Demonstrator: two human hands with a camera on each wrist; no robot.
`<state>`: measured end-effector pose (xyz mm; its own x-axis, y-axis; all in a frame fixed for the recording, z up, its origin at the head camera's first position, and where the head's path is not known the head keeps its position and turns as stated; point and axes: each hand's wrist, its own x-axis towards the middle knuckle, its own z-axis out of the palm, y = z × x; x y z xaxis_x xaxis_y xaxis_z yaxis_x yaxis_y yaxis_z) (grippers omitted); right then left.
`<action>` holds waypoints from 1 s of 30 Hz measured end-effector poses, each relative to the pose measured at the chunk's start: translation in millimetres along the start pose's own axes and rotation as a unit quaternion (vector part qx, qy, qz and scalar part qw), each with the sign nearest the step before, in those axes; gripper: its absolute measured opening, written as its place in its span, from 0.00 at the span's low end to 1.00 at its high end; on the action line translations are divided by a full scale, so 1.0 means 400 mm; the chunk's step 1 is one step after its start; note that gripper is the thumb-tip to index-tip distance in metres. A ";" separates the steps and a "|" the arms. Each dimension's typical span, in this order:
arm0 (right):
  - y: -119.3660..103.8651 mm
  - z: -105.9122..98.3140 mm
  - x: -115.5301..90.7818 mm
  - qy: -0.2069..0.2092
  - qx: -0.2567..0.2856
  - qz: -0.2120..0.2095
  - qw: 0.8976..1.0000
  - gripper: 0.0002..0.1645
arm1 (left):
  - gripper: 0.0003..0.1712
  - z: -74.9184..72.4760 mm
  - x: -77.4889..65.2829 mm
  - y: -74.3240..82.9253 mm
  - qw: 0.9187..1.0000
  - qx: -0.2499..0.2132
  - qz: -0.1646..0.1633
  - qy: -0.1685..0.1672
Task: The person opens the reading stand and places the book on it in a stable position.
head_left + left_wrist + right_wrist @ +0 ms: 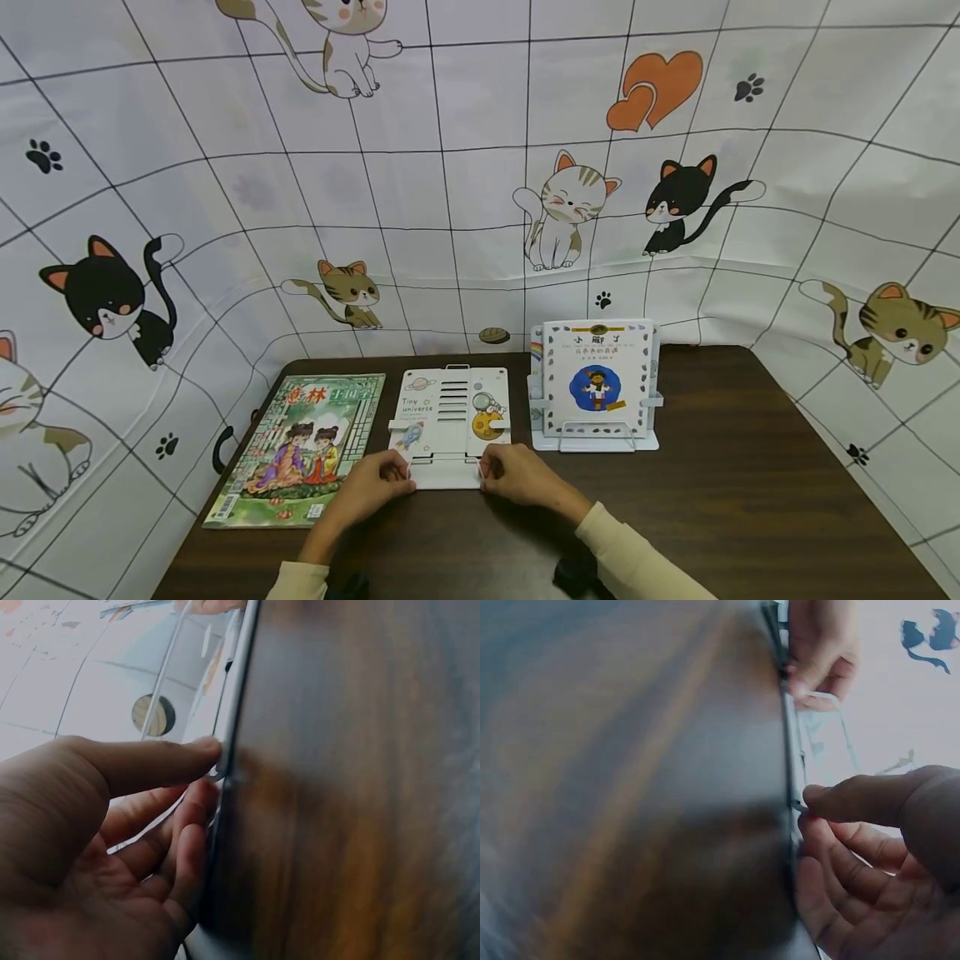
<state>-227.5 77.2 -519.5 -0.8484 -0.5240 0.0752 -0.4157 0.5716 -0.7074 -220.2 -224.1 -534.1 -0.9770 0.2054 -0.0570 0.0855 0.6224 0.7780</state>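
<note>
A white book stand printed "Tiny universe" with planets and a rocket is on the dark table in the middle of the head view. At its lower left corner my left hand pinches a thin clear bracket between thumb and fingers. My right hand pinches the matching bracket end at the lower right corner. In the left wrist view the thumb of that hand presses against the bracket by the stand's edge. The right wrist view has my right thumb and index finger meeting at the same edge.
To the left lies a green illustrated magazine. On the right a second stand holds up a white book with a blue circle on its cover. Behind the table hangs a cat-patterned cloth. Dark objects sit near the wrists.
</note>
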 end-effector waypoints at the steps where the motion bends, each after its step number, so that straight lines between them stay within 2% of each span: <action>1: 0.001 -0.006 0.000 -0.001 0.010 -0.005 1.000 0.08 | 0.12 -0.005 0.001 -0.004 1.000 -0.011 0.003 -0.011; 4: 0.007 -0.024 0.001 0.020 0.036 -0.010 0.999 0.05 | 0.13 -0.021 0.002 -0.010 0.998 -0.049 0.001 -0.041; 7: 0.007 -0.042 0.004 0.077 0.044 0.001 0.996 0.04 | 0.16 -0.042 0.004 -0.008 0.996 -0.072 -0.008 -0.055; 9: 0.005 -0.051 0.007 0.119 0.048 0.013 0.992 0.06 | 0.17 -0.057 0.007 -0.002 0.996 -0.077 -0.011 -0.049; 13: 0.005 -0.052 0.017 0.164 0.059 0.049 0.983 0.14 | 0.14 -0.081 0.016 0.022 0.997 -0.068 -0.029 0.002; 17: 0.005 -0.042 0.022 0.167 0.071 0.078 0.980 0.24 | 0.11 -0.088 0.032 0.042 0.995 -0.064 -0.044 0.068; 20: 0.002 -0.037 0.024 0.170 0.053 0.080 0.981 0.26 | 0.12 -0.089 0.049 0.053 0.991 -0.066 -0.043 0.104; 22: 0.001 -0.034 0.027 0.176 0.031 0.080 0.981 0.26 | 0.14 -0.087 0.061 0.060 0.990 -0.046 -0.042 0.123; 27: 0.002 -0.032 0.035 0.181 0.006 0.088 0.980 0.28 | 0.17 -0.074 0.084 0.073 0.988 0.028 -0.049 0.145; 30: 0.004 -0.032 0.040 0.168 0.013 0.104 0.980 0.32 | 0.20 -0.061 0.099 0.075 0.987 0.046 -0.056 0.142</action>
<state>-246.1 77.7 -510.3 -0.9757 -0.1582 0.1517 -0.2179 0.6258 -0.7489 -260.9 -215.7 -497.9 -0.9956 -0.0804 0.0472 -0.0224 0.6982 0.7155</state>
